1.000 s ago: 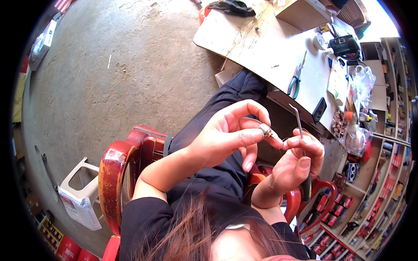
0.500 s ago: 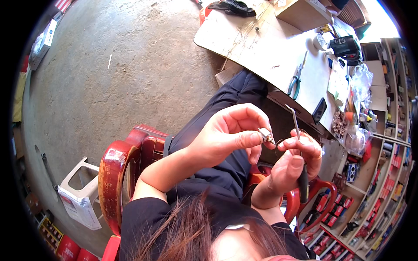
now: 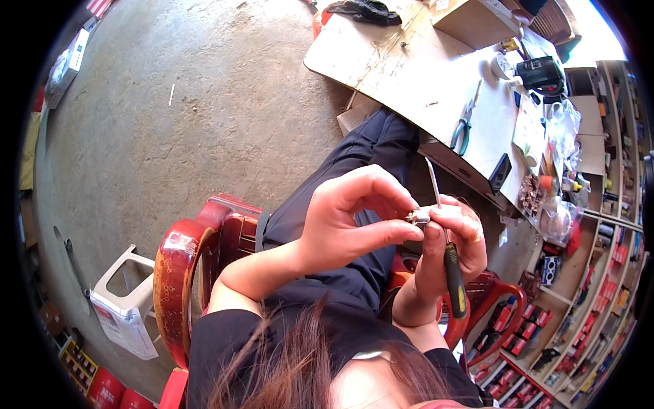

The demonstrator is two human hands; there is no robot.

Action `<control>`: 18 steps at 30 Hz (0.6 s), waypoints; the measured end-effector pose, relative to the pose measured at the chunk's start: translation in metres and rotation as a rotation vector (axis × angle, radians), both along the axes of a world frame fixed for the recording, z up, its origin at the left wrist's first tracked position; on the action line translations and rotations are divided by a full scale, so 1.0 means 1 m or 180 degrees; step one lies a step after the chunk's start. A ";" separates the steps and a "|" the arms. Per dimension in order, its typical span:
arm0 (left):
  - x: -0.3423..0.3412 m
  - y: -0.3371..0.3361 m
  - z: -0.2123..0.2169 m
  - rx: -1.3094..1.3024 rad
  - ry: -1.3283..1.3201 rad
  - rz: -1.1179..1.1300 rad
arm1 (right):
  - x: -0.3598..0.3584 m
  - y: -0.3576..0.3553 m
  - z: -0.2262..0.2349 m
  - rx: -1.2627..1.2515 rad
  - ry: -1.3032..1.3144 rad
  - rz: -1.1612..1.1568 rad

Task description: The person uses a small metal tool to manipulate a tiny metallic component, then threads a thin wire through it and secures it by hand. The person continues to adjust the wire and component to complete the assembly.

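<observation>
Over my lap, my left hand pinches a small silvery metal part between thumb and fingertips. The part's exact kind is too small to make out. My right hand meets it from the other side, thumb and forefinger at the part's right end. Those same right fingers keep hold of a hook pick, a thin metal shaft with a slightly bent tip and a dark handle with yellow marks. Its shaft points up and away past the part, and the handle hangs below the right thumb.
A white table stands ahead to the right, bearing teal-handled pliers, a black flat device, a black glove and a cardboard box. A red wooden chair surrounds me. Shelves of packages line the right; a beige stool stands left.
My right hand has moved left and its fingertips now touch the metal part. The pick has shifted left with it, and its handle has come more into view.
</observation>
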State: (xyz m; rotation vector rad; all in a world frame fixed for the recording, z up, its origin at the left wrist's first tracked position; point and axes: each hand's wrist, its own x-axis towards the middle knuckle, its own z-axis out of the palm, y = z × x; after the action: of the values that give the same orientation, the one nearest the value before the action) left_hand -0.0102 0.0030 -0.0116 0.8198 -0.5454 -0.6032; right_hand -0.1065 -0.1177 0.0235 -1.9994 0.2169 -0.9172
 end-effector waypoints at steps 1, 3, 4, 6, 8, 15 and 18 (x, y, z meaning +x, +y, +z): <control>0.000 0.000 -0.001 0.0001 -0.0153 0.0079 | -0.001 -0.001 -0.002 0.0058 0.0014 0.0012; 0.000 -0.001 0.000 -0.0002 -0.0253 0.0171 | -0.001 0.000 -0.003 0.0164 0.0026 0.0016; 0.000 -0.001 0.001 -0.0002 -0.0305 0.0220 | 0.000 0.000 -0.003 0.0213 0.0022 0.0009; 0.001 -0.001 0.001 0.0046 -0.0535 0.0345 | 0.000 0.002 -0.002 0.0317 0.0045 -0.0030; 0.002 -0.001 0.001 0.0082 -0.0745 0.0459 | 0.000 0.005 -0.001 0.0429 0.0100 -0.0084; 0.005 -0.002 0.004 0.0131 -0.0989 0.0587 | 0.001 0.009 -0.004 0.0763 0.0230 -0.0180; 0.006 -0.002 0.006 0.0143 -0.0998 0.0571 | 0.001 0.008 -0.003 0.0720 0.0245 -0.0209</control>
State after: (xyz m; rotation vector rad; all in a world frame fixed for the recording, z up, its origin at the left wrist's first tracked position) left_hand -0.0045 0.0014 -0.0057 1.0019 -0.7361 -0.3240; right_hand -0.1053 -0.1093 0.0209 -1.8278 0.4134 -0.8190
